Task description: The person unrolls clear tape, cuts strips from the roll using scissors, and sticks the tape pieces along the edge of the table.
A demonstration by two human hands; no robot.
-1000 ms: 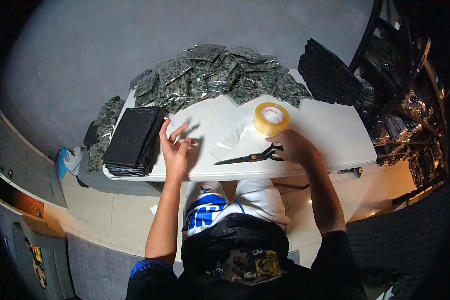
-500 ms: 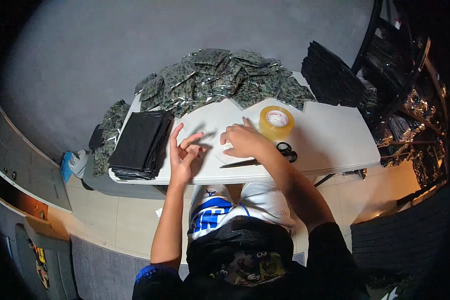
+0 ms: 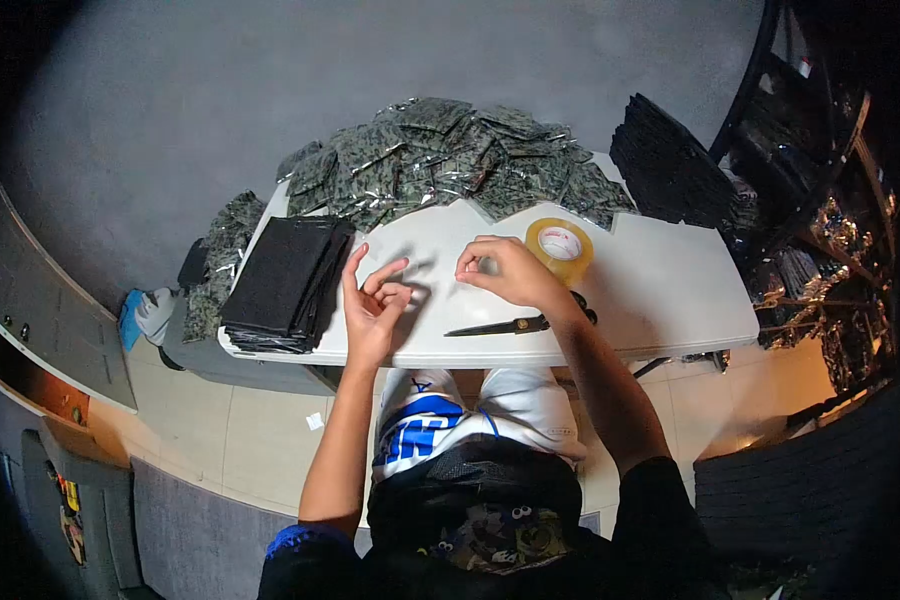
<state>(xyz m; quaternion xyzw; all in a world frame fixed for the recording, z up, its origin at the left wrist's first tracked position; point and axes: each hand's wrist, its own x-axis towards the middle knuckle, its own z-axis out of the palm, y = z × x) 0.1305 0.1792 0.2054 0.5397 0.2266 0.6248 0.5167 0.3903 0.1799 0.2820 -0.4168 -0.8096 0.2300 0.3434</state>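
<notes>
My left hand (image 3: pixel 375 302) hovers above the white table (image 3: pixel 650 275), palm up with its fingers apart, and nothing shows in it. It is just right of a stack of flat black packets (image 3: pixel 285 275). Over the middle of the table, my right hand (image 3: pixel 510 268) has its thumb and fingers curled together in a pinch. Whatever may be between its fingertips is too small to make out. A large roll of clear yellowish tape (image 3: pixel 576 262) lies right beside that hand. Under the right wrist are black scissors (image 3: pixel 500 327), blades pointing left.
Plastic-wrapped camouflage packets (image 3: pixel 440 160) are heaped along the table's back edge. A leaning stack of black packets (image 3: pixel 670 165) stands at the back right, near a rack (image 3: pixel 810 240) of wrapped goods. A small white scrap (image 3: pixel 315 421) lies on the floor.
My right hand has lifted off the table and its fingers have drawn together into a pinch. The left hand keeps nearly the same pose. The view has shifted slightly.
</notes>
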